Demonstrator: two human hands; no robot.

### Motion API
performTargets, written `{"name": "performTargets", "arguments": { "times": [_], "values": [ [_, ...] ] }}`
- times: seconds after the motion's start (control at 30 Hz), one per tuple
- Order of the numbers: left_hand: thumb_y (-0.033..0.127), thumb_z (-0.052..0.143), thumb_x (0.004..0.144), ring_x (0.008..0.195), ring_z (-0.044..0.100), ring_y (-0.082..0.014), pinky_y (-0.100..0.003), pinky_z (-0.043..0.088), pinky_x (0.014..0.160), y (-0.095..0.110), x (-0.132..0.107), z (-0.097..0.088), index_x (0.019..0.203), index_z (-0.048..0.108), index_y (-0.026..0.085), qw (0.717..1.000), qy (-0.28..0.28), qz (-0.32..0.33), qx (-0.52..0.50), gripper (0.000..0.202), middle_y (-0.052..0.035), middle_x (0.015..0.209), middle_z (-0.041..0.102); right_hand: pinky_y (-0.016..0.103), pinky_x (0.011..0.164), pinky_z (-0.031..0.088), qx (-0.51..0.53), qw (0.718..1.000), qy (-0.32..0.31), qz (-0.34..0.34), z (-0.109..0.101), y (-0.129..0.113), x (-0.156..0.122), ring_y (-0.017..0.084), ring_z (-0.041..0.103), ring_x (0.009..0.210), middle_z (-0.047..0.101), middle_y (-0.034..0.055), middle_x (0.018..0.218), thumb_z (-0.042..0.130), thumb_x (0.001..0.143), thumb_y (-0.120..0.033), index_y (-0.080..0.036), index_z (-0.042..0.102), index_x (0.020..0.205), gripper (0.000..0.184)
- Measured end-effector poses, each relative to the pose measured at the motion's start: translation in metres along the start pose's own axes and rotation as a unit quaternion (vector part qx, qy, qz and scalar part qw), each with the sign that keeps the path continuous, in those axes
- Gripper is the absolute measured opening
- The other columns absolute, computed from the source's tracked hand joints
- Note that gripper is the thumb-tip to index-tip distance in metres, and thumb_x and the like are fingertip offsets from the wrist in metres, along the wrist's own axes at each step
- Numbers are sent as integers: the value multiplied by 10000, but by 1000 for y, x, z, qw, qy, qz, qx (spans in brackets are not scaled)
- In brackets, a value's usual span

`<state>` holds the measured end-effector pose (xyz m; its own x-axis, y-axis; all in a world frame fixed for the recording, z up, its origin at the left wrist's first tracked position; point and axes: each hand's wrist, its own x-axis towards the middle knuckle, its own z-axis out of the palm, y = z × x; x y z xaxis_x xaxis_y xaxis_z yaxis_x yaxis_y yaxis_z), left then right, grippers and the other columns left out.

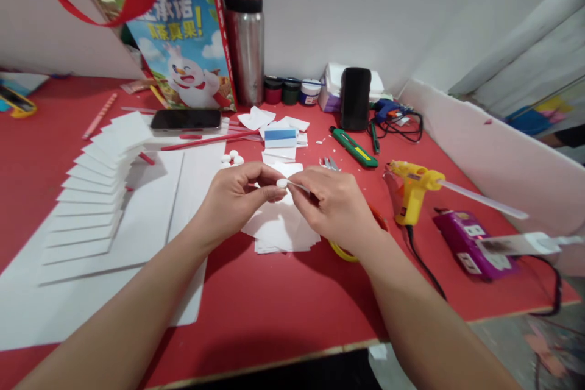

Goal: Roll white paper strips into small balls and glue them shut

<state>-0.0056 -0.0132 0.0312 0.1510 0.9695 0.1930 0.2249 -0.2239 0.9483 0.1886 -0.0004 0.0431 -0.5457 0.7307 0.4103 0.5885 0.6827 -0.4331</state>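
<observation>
Both forearms reach in from the near edge of the red worktop (274,311), and the hands meet over its middle. The left hand (237,195) pinches a small white bead (282,183) between thumb and fingertips. The right hand (333,204) is closed on a thin white stick (298,185), whose tip touches the bead, so the bead sits right between the two hands, raised above the worktop. Directly under them lies a pile of white paper pieces (283,231). To the left, a large white sheet (150,219) carries a fanned row of paper strips (91,195). To the right a yellow glue gun (411,192) stands near the right hand. Just beyond the left hand lie more white beads (231,158). Farther back are a black phone (185,119) and a green cutter (354,147). A steel flask (244,30) stands beside a printed bag (183,42) at the wall.
</observation>
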Motion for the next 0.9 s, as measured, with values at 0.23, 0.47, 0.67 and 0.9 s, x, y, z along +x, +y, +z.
{"name": "performTargets", "arguments": {
  "times": [0.23, 0.47, 0.67, 0.9],
  "values": [
    [216, 761, 818, 681, 692, -152, -269, 568, 671, 1, -2, 4, 933, 776, 188, 1000, 17, 9, -14, 119, -17, 762, 752, 295, 652, 394, -28, 999, -30, -7, -4, -6, -1, 165, 565, 699, 653, 74, 785, 465, 949, -158, -136, 661, 853, 219],
    [183, 725, 841, 680, 693, -153, -289, 576, 684, 2, -3, 7, 959, 816, 222, 998, 47, 43, 2, 153, -17, 756, 754, 287, 683, 411, 1, 999, -41, -8, -5, -7, -1, 157, 563, 715, 646, 63, 792, 453, 951, -108, -148, 625, 846, 205],
    [186, 777, 793, 611, 674, -145, -279, 564, 618, 2, -4, 6, 890, 812, 222, 997, 61, 49, 7, 108, -4, 726, 761, 265, 682, 419, 81, 996, -28, -18, -5, -1, 1, 136, 601, 700, 676, 30, 752, 482, 980, -116, -165, 633, 812, 231],
    [239, 689, 888, 706, 708, -172, -303, 576, 700, 1, -2, 6, 1023, 799, 224, 994, 8, 92, 64, 175, -41, 807, 766, 279, 698, 442, 112, 992, -29, 41, -2, 6, 4, 146, 618, 714, 711, 45, 778, 529, 986, -193, -165, 685, 809, 237]
  ]
}}
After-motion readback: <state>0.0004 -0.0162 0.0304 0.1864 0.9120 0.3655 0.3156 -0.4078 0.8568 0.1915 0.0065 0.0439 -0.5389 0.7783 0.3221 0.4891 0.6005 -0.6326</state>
